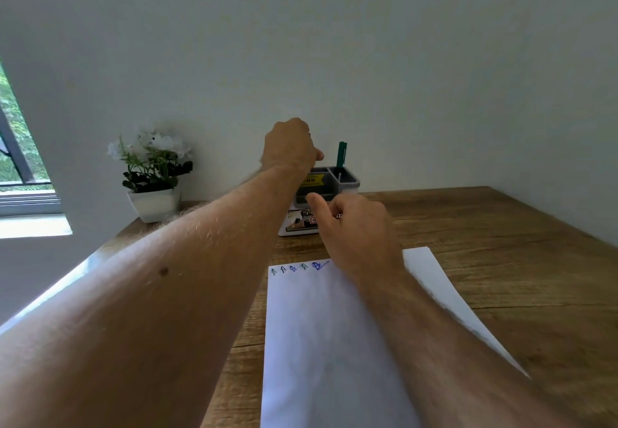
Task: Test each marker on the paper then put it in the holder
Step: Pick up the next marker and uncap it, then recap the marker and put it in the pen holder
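Reaching over the holder (326,190), at twelve o'clock from the paper (334,344), the left hand (289,145) is curling its fingers; whether they are pinching a marker I cannot tell. The right hand (354,227) is hovering, loosely curled, beside it. A green marker (341,156) is already standing inside. Depositing seems underway; next comes fetching another marker.

You have a wooden table (501,227) with a brown grain, and it stands against a white wall. A white sheet of paper (321,344) lies flat on it in front of you, with some small marks in blue and green along its far edge. Behind the paper, the grey holder (347,182) stands near the wall. At the far left corner, a white pot with white flowers (153,205) stands on the table.
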